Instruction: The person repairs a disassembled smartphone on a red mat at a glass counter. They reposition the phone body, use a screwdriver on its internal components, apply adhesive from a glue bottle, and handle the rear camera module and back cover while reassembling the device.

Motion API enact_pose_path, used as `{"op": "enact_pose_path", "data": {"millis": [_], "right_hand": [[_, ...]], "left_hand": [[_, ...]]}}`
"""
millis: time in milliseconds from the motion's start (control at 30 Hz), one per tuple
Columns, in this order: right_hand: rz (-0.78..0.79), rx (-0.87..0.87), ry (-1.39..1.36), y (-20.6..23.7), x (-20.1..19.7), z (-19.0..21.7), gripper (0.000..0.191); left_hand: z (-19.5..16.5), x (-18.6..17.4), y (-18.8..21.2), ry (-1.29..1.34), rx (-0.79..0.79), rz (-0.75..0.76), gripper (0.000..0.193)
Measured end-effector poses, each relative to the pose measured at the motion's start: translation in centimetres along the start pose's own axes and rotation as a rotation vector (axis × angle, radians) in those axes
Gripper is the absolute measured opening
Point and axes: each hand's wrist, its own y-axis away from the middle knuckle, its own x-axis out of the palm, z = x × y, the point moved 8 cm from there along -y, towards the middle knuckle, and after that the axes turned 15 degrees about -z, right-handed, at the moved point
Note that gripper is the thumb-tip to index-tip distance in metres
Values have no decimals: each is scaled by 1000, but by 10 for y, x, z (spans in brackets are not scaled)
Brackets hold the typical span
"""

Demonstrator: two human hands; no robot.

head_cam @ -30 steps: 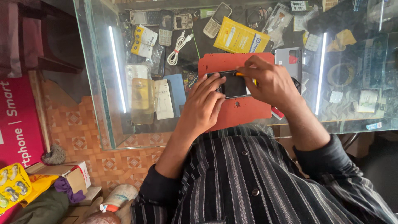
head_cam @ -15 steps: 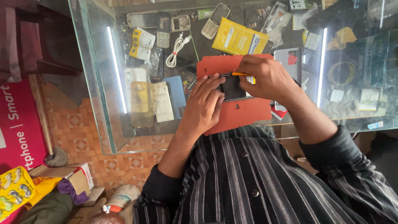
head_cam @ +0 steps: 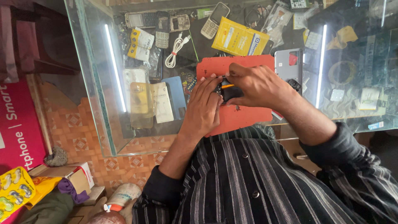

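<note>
A small black phone (head_cam: 227, 92) lies on an orange-red mat (head_cam: 244, 116) on top of a glass counter. My left hand (head_cam: 203, 108) grips the phone's left side and holds it down. My right hand (head_cam: 255, 86) comes over from the right, its fingers pinched on a thin tool with an orange handle (head_cam: 227, 86) whose tip rests on the phone. Most of the phone is hidden under both hands.
Under the glass counter (head_cam: 97, 120) lie several old keypad phones (head_cam: 179, 23), a white cable (head_cam: 175, 52), a yellow packet (head_cam: 239, 39), phone covers (head_cam: 154, 101) and a grey phone back (head_cam: 288, 65). A red sign (head_cam: 18, 124), a cardboard box (head_cam: 66, 178) and blister packs (head_cam: 14, 193) sit on the floor at left.
My hands have shifted slightly on the phone and closed over it more. The right hand's fingers have pinched tighter on the orange-handled tool. The phone stays on the mat.
</note>
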Motion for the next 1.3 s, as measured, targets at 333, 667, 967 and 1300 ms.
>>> {"op": "enact_pose_path", "data": {"millis": [333,667,967,1300], "right_hand": [[95,-25,108,-13,15,9,64],[-362,71,-241,17,-37,-18,39],[-665,551,136,102,-30,-52,24],[-701,373,180,89,-39,-28,24]], "left_hand": [[3,-1,4,34,-43,-32,11],[2,-5,5,30,-48,-48,7],[5,0,7,-30,-38,-38,11],[-5,-4,6,12,49,-42,18]]}}
